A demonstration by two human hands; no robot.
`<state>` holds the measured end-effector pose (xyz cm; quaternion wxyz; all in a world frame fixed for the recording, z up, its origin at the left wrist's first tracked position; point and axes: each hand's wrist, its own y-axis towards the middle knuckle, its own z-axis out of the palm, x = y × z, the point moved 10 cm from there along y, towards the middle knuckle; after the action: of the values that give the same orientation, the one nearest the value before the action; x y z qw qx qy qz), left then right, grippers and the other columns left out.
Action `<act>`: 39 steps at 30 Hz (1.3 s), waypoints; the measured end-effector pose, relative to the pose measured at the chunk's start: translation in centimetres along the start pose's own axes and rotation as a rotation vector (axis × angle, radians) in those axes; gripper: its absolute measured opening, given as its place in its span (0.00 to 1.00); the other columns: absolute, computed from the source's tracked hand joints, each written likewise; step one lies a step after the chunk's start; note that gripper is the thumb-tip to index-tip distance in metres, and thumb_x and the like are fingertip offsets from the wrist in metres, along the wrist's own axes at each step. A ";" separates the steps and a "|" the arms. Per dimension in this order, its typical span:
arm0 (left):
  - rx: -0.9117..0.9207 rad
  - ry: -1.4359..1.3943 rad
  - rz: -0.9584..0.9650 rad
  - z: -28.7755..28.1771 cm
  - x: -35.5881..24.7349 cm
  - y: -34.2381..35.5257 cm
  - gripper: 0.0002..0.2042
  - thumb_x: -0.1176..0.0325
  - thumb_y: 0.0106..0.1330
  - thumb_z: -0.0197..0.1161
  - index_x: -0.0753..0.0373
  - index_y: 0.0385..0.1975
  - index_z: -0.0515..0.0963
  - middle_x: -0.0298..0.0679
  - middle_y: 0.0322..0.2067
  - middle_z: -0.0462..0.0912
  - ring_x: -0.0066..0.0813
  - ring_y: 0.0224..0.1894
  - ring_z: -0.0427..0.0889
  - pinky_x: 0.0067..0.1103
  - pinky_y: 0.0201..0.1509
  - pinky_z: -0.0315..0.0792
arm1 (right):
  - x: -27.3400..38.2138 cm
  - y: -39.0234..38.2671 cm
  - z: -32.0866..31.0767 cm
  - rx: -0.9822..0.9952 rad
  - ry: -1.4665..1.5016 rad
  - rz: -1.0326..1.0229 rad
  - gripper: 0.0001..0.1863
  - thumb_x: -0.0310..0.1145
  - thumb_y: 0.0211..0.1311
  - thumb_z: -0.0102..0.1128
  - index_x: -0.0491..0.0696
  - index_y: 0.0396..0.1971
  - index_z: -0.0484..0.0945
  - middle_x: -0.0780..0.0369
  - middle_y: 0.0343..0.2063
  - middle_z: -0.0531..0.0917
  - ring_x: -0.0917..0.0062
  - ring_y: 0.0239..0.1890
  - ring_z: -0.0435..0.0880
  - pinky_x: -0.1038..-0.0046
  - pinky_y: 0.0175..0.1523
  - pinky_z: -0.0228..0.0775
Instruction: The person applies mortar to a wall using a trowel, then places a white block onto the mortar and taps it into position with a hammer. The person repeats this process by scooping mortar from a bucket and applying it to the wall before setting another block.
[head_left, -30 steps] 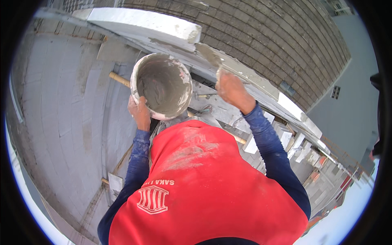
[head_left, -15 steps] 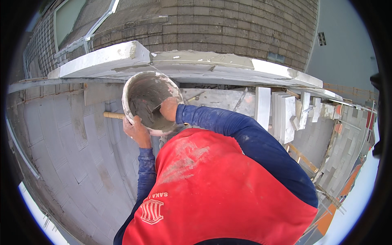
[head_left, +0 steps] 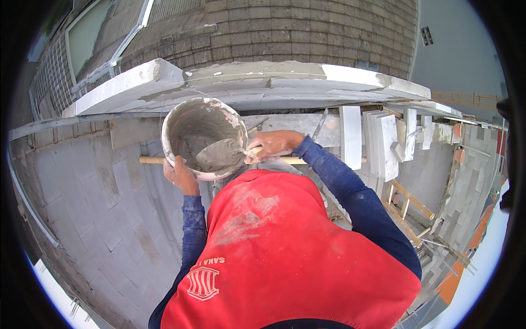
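Observation:
My right hand (head_left: 273, 144) is closed on the handle of a trowel (head_left: 222, 155). Wet grey mortar covers its blade, which is over the near right part of a round bucket (head_left: 234, 118). More mortar (head_left: 193, 143) lies in the bottom of the bucket and is smeared up its inner wall. My left hand (head_left: 182, 175) grips the bucket's near left rim, with the thumb over the edge. Just beyond the bucket runs a low wall of white blocks, with grey mortar (head_left: 274, 69) spread along its top.
One large white block (head_left: 131, 85) stands on the wall at the left. Several upright white blocks (head_left: 381, 143) are lined up at the right beside a wooden ladder-like frame (head_left: 406, 205). A pole (head_left: 151, 160) passes below the bucket. A tiled roof (head_left: 307, 33) lies beyond.
My right hand has moved right and out of the bucket, lifting the trowel with mortar into plain view. My left hand still holds the rim.

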<state>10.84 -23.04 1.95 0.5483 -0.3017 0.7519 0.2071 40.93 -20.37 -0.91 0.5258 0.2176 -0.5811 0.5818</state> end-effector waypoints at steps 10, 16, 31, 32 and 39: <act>0.011 -0.175 -0.182 -0.9 3.8 0.8 0.11 0.77 0.62 0.57 0.69 0.43 0.79 0.30 0.33 0.78 0.20 0.34 0.74 0.21 0.40 0.69 | -17.9 -19.2 -7.7 -0.994 0.464 -0.036 0.16 0.44 0.72 0.56 0.46 0.44 0.82 0.67 0.22 0.75 0.85 0.20 0.75 0.78 0.25 0.69; 0.015 -0.224 -0.180 -1.4 4.0 2.1 0.03 0.71 0.63 0.59 0.62 0.33 0.77 0.27 0.27 0.74 0.18 0.28 0.73 0.22 0.32 0.67 | -24.3 -23.5 -16.3 -1.712 0.028 0.053 0.13 0.39 0.69 0.61 0.44 0.40 0.80 0.59 0.26 0.80 0.67 0.26 0.83 0.66 0.33 0.76; -0.063 -0.225 -0.403 -4.0 5.9 1.3 0.10 0.77 0.60 0.57 0.66 0.41 0.78 0.35 0.36 0.81 0.25 0.35 0.80 0.25 0.40 0.75 | -20.8 -11.7 -12.1 -1.892 -0.452 0.239 0.16 0.33 0.66 0.62 0.41 0.48 0.74 0.48 0.43 0.79 0.48 0.47 0.81 0.52 0.49 0.73; -0.056 -0.226 -0.397 -3.8 5.9 1.6 0.11 0.78 0.58 0.57 0.67 0.42 0.78 0.37 0.39 0.82 0.26 0.37 0.81 0.25 0.43 0.77 | -20.6 -11.3 -11.9 -1.885 -0.441 0.212 0.16 0.34 0.66 0.62 0.41 0.48 0.74 0.48 0.42 0.80 0.48 0.46 0.81 0.51 0.49 0.73; -0.082 -0.223 -0.371 -3.7 5.9 1.9 0.09 0.76 0.59 0.58 0.66 0.40 0.77 0.33 0.34 0.79 0.23 0.33 0.77 0.22 0.38 0.71 | -18.1 -5.4 -10.8 -1.409 0.112 -0.144 0.13 0.35 0.67 0.62 0.41 0.43 0.79 0.57 0.27 0.82 0.65 0.25 0.82 0.67 0.34 0.75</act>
<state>5.74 -25.35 -2.52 0.6442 -0.4321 0.6091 0.1652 55.83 -18.27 -16.60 0.6077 -0.1666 -0.7753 0.0419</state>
